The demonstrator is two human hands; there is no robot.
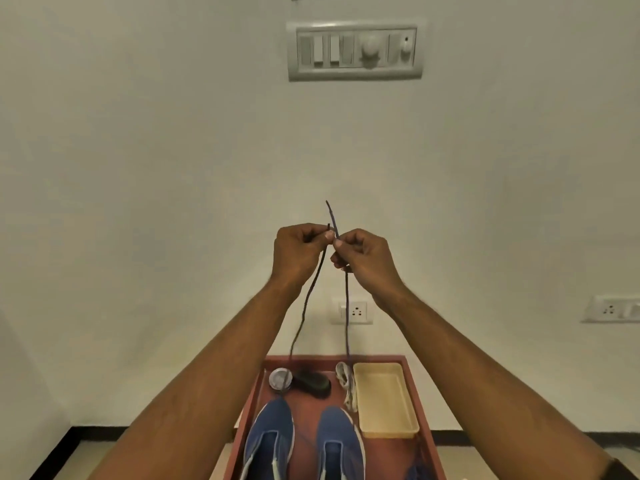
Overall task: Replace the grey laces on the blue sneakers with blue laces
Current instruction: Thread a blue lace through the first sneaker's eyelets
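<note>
head view: held high against the pale wall point(138, 168), 2 hands raised on outstretched arms. left hand point(298, 252) with fingers curled, pinching 1 end of the blue lace point(313, 289) between thumb and fingertips. right hand point(363, 256) likewise curled, pinching the other end, its tip poking up above both hands. thumbs nearly touching. 2 strands hanging down from the hands, apart from each other, toward the red counter point(427, 441) below; lower ends lost among the things there.

on the counter, 2 blue sneakers point(273, 434) side by side with toes pointing toward the wall, eyelets looking bare, though cut off by the lower edge. just beyond the left toe, a small round tin point(280, 377), and beside it a dark brush-like thing point(313, 382). a bundle of pale grey laces point(348, 386) lying between the right sneaker's toe and a cream tray point(388, 400) at the counter's right side. more blue cord point(415, 471) at the lower right edge, blurred.

on the wall, a switch panel point(355, 50) high up, a socket point(353, 310) behind the strands, another socket point(611, 309) far right.
</note>
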